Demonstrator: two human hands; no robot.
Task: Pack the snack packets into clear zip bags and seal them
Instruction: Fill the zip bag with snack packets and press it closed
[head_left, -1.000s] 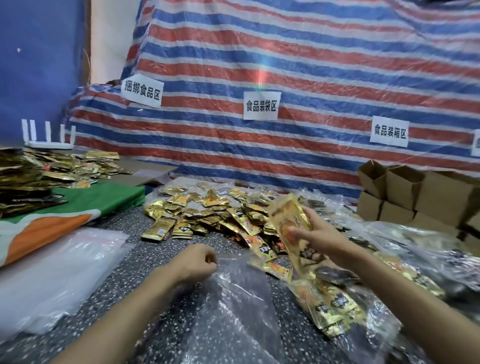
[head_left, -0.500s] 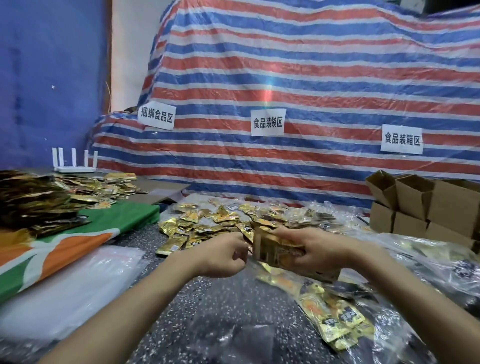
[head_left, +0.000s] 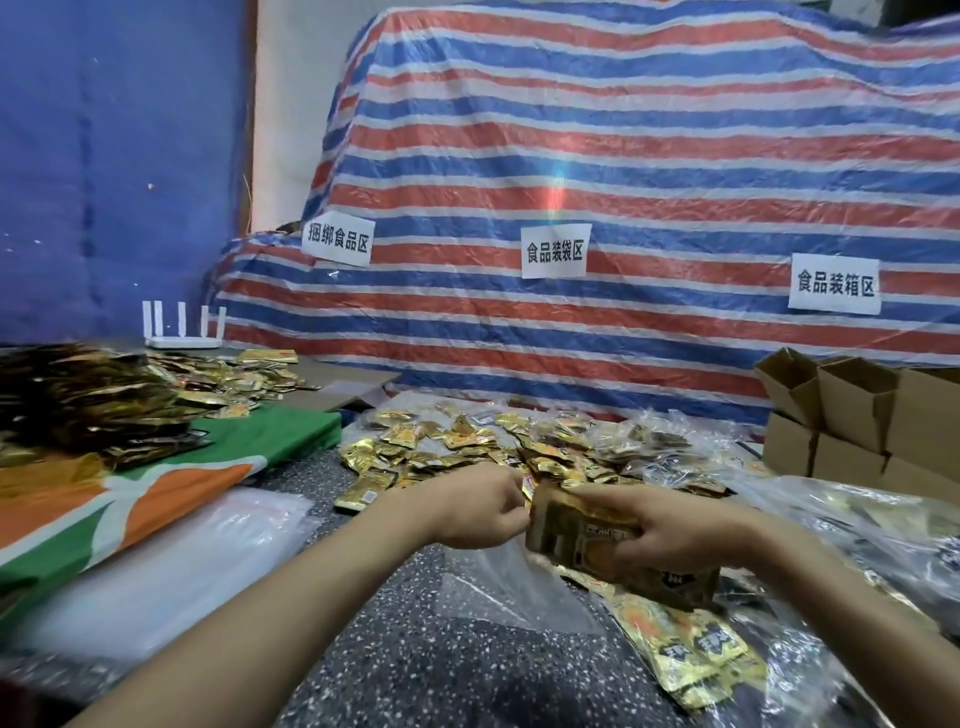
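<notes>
Since a second ago the right hand (head_left: 670, 530) has brought its bundle of snack packets (head_left: 576, 535) down from an upright hold to lie level. The left hand (head_left: 483, 512) has come up off the bench (head_left: 415, 649) to meet it.

Nearest, at the bench's near right, a filled bag (head_left: 691, 644) lies flat with gold packets inside; I cannot tell whether its zip is closed. Just beyond it and under the hands, a clear zip bag (head_left: 514, 582) lies slack on the speckled top, with nothing in it that I can see.

Above that bag, the right hand wraps its fingers round the bundle. The left hand's curled fingers pinch the bundle's left end, as if squaring it up.

To the left, a stack of empty zip bags (head_left: 171, 561) waits near the left edge. Past the hands, loose packets (head_left: 457, 447) are heaped in mid-bench. More filled clear bags (head_left: 857, 525) are heaped along the right side, in front of the cardboard boxes (head_left: 852, 415) at the far right corner.

I judge the task well under way but far from finished. Several bags are packed, and this bundle is gathered but not yet in its bag. Sliding it in and pressing the zip shut remain. After that, the large loose heap and the many empty bags suggest many more rounds.
</notes>
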